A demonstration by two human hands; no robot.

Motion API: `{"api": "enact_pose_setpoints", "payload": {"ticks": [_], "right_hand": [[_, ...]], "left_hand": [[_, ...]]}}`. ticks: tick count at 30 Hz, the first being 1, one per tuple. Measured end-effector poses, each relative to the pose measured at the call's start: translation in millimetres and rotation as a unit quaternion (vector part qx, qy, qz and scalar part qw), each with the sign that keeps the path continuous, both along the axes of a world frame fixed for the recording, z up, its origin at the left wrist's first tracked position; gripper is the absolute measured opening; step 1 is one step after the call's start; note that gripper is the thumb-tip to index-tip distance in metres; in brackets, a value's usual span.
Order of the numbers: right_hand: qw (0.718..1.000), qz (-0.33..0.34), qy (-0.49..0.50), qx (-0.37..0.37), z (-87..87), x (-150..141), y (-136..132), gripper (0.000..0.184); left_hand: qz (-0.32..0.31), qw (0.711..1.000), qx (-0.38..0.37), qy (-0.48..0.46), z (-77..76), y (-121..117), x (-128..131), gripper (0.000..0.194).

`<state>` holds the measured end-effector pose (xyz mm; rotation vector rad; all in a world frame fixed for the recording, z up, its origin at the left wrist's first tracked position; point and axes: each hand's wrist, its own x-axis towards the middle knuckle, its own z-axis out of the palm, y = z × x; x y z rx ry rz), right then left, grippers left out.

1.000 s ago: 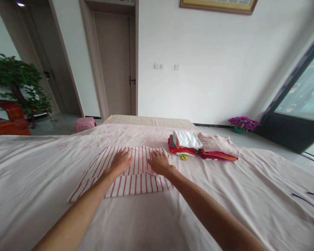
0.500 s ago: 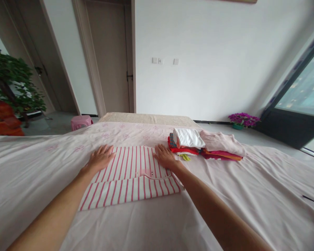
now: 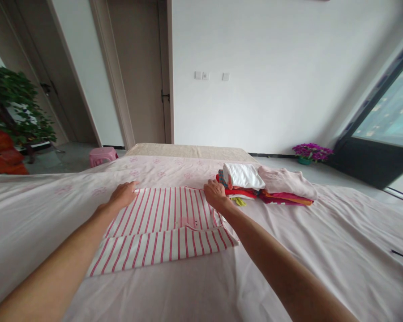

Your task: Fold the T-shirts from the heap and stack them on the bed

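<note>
Lying on the sheet (image 3: 174, 290), long axis left-right: shirt (image 3: 164, 214), body side of left hand (image 3: 123, 195) (far-left corner) and right hand (image 3: 216, 194) (far-right). Equally near; fingers curled, can't tell if pinching.

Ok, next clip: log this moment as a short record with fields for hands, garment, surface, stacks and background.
Left hand: at the far left corner of the striped garment; the hand may be gripping it, unclear
Right hand: the hand is at the far right corner; grip unclear
Garment: white with red stripes, laid flat, near part apparently folded over
Surface: pale pink sheet
Stacks: white-topped stack and pink-topped stack, side by side, right of the garment
Background: pink stool, purple flowers
</note>
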<state>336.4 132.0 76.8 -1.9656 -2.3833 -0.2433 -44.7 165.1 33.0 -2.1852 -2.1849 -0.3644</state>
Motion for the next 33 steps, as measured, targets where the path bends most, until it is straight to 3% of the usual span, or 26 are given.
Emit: {"api": "enact_pose_setpoints", "payload": {"ticks": [5, 9, 11, 15, 21, 25, 33], "right_hand": [[0.999, -0.001, 0.037, 0.029, 7.0, 18.0, -17.9, 0.034], [0.993, 0.027, 0.1, 0.054, 2.9, 40.8, -36.2, 0.031], [0.991, 0.042, 0.121, 0.043, -3.4, 49.7, -45.8, 0.029], [0.99, 0.039, 0.135, 0.028, -15.0, 56.3, -60.4, 0.03], [0.99, 0.093, 0.101, 0.034, -7.9, 52.0, -66.3, 0.031], [0.984, 0.09, 0.146, 0.048, -6.0, 57.5, -68.4, 0.029], [0.973, 0.117, 0.198, 0.032, -18.0, 64.1, -74.5, 0.029]], "left_hand": [[0.013, 0.999, 0.027, -0.014, 18.5, -21.8, -5.0, 0.03], [-0.008, 0.994, 0.101, -0.045, 31.9, -59.9, -9.8, 0.024], [-0.028, 0.994, 0.092, -0.05, 32.7, -81.1, -11.0, 0.021], [-0.073, 0.996, 0.008, -0.044, 24.1, -112.4, -8.9, 0.045], [-0.108, 0.993, 0.032, -0.039, 24.8, -119.0, -7.6, 0.024], [-0.108, 0.989, 0.065, -0.073, 29.7, -126.2, -15.4, 0.021], [-0.089, 0.995, -0.004, -0.043, 19.6, -144.4, -20.9, 0.023]]}}
